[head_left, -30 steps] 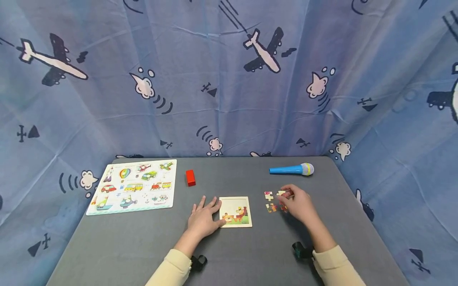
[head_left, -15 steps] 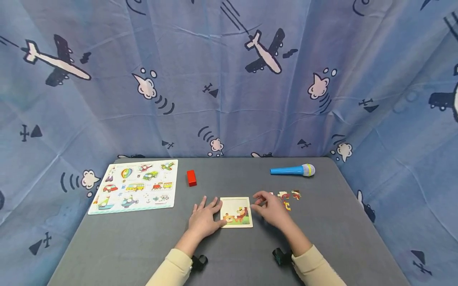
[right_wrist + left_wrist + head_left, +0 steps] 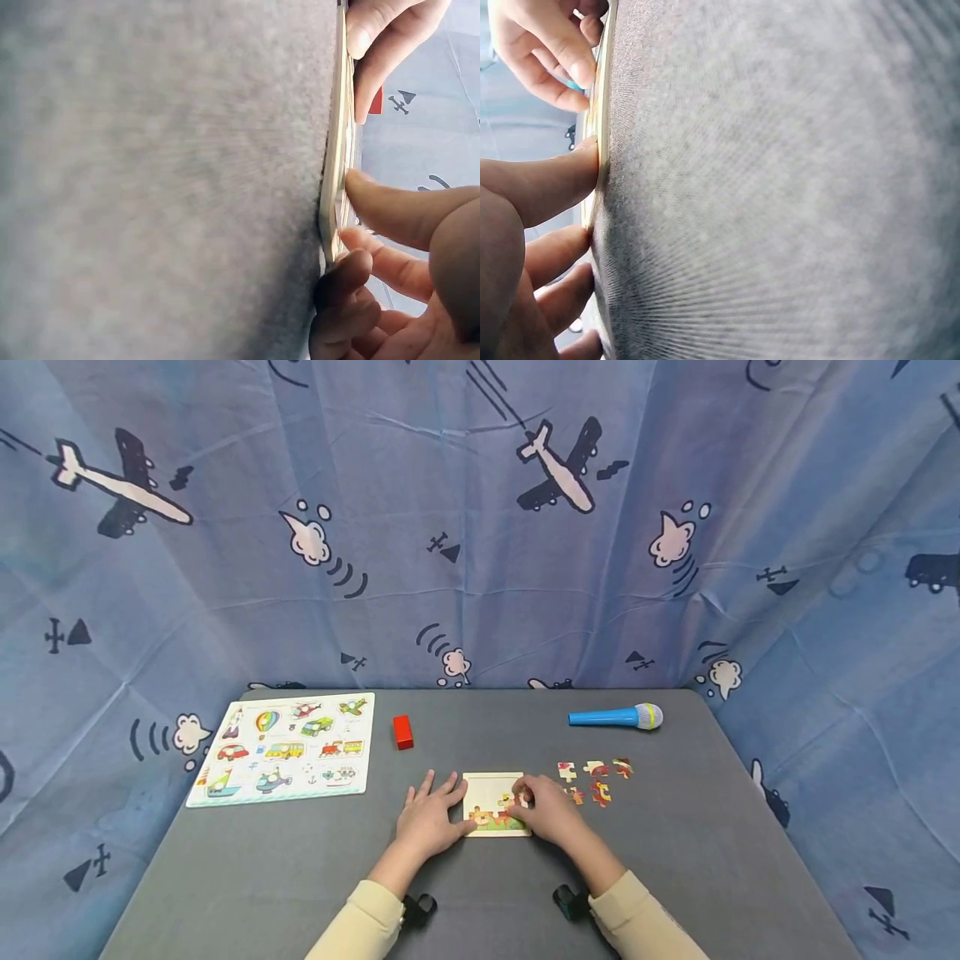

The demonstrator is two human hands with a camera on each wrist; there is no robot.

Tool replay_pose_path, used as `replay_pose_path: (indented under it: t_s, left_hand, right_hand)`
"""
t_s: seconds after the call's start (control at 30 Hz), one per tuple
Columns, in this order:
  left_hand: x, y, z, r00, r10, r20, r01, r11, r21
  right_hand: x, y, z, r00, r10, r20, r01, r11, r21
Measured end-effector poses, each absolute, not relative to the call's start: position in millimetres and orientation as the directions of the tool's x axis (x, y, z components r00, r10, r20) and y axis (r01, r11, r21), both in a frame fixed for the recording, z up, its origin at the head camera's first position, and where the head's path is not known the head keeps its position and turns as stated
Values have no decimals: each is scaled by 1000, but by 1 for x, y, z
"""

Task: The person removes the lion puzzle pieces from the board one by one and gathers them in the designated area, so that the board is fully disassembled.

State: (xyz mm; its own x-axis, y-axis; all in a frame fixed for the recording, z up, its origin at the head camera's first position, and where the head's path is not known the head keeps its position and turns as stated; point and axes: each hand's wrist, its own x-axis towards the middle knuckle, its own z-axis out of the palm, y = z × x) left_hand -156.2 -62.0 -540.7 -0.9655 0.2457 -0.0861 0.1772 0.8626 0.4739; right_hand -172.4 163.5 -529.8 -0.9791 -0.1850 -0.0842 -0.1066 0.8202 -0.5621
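A small square jigsaw board (image 3: pixel 487 782) with a pale frame lies flat in the head view. Cartoon animal pieces fill its lower part, and bare wood shows above. My left hand (image 3: pixel 426 823) rests at its left side, fingers spread; the thumb presses the lower edge and the index finger touches the left edge. At the board's right side my right hand (image 3: pixel 553 811) pinches a puzzle piece (image 3: pixel 521 796) between thumb and index finger, the piece mostly covered by the fingertips. In the right wrist view, the right thumb (image 3: pixel 375 199) touches the board top.
Several loose puzzle pieces (image 3: pixel 601 793) lie right of the board. Behind them is a blue toy microphone (image 3: pixel 611 717). A red block (image 3: pixel 402 732) stands at the back left, beside a large vehicle picture board (image 3: pixel 288 747). A patterned curtain (image 3: pixel 480 568) hangs behind the table.
My right hand has moved left from the loose pieces to the right side of the jigsaw board, uncovering the pieces it was over. The left hand has stayed in place.
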Motion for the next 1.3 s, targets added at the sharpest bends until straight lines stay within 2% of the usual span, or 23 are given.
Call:
replay_pose_path:
  t_s: [0.37,0.7,0.9,1.3]
  left_hand:
    - [-156,-62,-540,-965,246,-89,177,864,472]
    - [-156,-62,-539,-964,249,-97,174,860,481]
    - [-155,-62,-537,-963,256,-88,185,858,479]
    - [-156,-66,-537,-937,320,-142,218,850,479]
  right_hand:
    - [-175,159,-526,-986,-143,-90,-64,807,-587]
    - [-176,167,-527,-991,-121,-52,-40,649,-759]
    - [-175,189,-516,-995,-89,-54,-12,607,-794]
    - [-174,262,-499,-998,27,-54,59,618,-784]
